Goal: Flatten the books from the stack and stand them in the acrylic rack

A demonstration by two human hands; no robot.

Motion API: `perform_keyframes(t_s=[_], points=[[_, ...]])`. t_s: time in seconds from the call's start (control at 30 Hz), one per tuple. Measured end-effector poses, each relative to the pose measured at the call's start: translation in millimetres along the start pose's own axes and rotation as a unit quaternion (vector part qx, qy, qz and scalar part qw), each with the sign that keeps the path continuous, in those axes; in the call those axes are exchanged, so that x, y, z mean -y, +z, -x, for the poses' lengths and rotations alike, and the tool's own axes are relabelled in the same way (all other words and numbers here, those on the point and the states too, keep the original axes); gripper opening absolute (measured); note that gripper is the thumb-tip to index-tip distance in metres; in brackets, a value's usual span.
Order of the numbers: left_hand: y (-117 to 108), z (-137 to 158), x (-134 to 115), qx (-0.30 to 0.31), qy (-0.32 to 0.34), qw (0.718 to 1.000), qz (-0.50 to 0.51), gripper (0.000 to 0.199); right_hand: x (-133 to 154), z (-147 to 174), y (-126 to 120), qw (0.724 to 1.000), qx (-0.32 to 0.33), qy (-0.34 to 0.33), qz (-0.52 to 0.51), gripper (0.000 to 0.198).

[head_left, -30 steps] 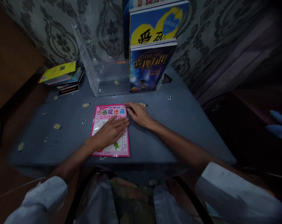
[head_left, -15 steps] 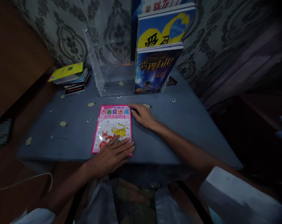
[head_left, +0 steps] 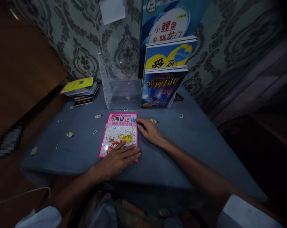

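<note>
A thin pink children's picture book (head_left: pixel 115 131) lies flat on the blue tablecloth, with a yellow striped cat and a red fox on its cover. Across its lower part rests my left hand (head_left: pixel 118 160), open and palm down with fingers stretched, hiding the bottom of the cover. My right hand (head_left: pixel 151 131) lies on the cloth to the right of the book. Its forefinger reaches the book's upper right edge, the thumb sits a little apart below, and the other fingers bend onto the cloth.
Behind the book stands a clear acrylic rack (head_left: pixel 107 95). On its right side, upright books rise in tiers, a dark blue book (head_left: pixel 159 90) in front. At the back left is a stack of books (head_left: pixel 80 88). The blue tablecloth (head_left: pixel 193 142) has small pineapple prints; patterned wallpaper lies behind.
My view has tilted up and shifted slightly, so the table sits lower and more of the tall rear book shows. Both hands keep their places at the picture book.
</note>
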State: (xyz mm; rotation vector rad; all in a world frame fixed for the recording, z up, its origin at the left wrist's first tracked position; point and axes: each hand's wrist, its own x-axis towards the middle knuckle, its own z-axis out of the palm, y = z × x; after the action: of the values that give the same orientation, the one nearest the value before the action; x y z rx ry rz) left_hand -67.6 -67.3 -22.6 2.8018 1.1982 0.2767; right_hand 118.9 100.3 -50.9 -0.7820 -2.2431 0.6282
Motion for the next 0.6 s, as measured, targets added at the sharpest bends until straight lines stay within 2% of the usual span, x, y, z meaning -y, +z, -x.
perform_keyframes(t_s=[0.13,0.27,0.43,0.6], points=[[2,-7,8,0.0,-0.01,1.0,0.001,0.041,0,2,0,1.0,0.013,-0.006,0.018,0.036],[-3,-7,6,0.003,-0.014,1.0,0.022,0.042,0,5,1,0.998,0.035,-0.028,0.044,0.039],[-14,0,8,0.024,-0.04,0.997,0.063,0.057,-4,7,2,0.997,0.043,-0.038,0.058,0.041],[-20,4,37,0.02,-0.099,0.991,0.093,0.06,-8,8,4,0.995,0.042,-0.045,0.074,0.042]])
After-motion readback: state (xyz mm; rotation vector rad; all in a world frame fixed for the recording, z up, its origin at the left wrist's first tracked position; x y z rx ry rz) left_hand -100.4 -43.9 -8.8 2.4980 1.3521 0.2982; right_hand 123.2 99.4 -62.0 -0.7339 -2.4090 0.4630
